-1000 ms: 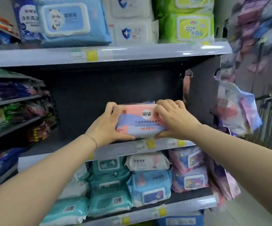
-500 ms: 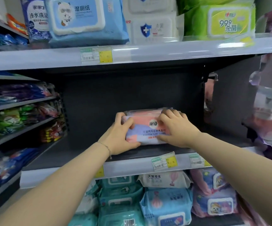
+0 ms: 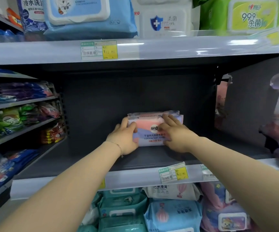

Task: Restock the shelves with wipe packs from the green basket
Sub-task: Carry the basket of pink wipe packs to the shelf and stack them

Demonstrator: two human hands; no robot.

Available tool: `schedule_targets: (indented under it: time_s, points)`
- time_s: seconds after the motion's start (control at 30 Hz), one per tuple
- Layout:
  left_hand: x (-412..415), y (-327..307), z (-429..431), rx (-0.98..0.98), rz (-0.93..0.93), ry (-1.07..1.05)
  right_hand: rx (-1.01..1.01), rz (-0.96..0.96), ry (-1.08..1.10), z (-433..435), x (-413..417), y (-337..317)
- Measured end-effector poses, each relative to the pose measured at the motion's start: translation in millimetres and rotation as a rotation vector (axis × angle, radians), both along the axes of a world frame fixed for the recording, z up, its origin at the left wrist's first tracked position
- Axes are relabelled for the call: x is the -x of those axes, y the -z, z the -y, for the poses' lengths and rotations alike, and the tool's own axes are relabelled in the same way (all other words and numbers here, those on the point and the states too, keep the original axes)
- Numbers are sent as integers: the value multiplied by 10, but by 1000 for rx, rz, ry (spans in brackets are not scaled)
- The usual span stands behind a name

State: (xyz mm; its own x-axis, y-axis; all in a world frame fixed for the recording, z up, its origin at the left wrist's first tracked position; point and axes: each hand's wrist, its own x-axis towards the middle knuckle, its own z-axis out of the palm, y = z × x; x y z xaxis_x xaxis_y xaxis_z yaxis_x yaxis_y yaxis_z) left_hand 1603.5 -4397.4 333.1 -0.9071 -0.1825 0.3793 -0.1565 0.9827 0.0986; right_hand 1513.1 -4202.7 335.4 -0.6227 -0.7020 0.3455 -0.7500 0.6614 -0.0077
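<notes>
A pink, lilac and white pack of cotton soft towels point(image 3: 149, 131) lies deep on the dark middle shelf point(image 3: 88, 158), near its back wall. A second similar pack edge shows just behind it. My left hand point(image 3: 124, 139) grips the pack's left end, thumb on its front. My right hand point(image 3: 175, 133) holds the right side, fingers spread over the top. The green basket is out of view.
The shelf above carries large blue point(image 3: 88, 15), white point(image 3: 164, 19) and green point(image 3: 246, 14) wipe packs. Below the middle shelf stand teal point(image 3: 122, 210), blue and pink packs. A price tag point(image 3: 173, 173) hangs on the shelf lip. Side shelves at left hold other goods.
Both hands have pushed the pack from the shelf's front lip inward toward the back wall. The camera has come closer to the shelf.
</notes>
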Motion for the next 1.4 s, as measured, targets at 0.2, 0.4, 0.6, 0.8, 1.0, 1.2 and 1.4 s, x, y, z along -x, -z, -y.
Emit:
schedule_targets:
  time_s: [0.2, 0.4, 0.6, 0.8, 1.0, 1.2, 1.4]
  points:
    - [-41, -51, -144, -94, 45, 12, -42, -37, 48, -19, -146, -46]
    - [-197, -108, -448, 128, -135, 145, 14, -308, -6, -237, -418, -59]
    - [-265, -62, -986, 328, -148, 358, -13, -478, -61, -672, -674, 55]
    - [-193, 150, -1642, 370, -176, 471, -58, -458, 75, -1438, -810, 199]
    - [-50, 655, -2414, 227, -227, 692, -55, -337, 218, -2310, -1001, 568]
    - [-61, 1214, -3287, 216, -137, 890, -204, -219, 382, -3115, -1180, 1028]
    - [-85, 1854, -4081, 161, 29, 1034, -186, -80, 493, -3761, -1428, 1544]
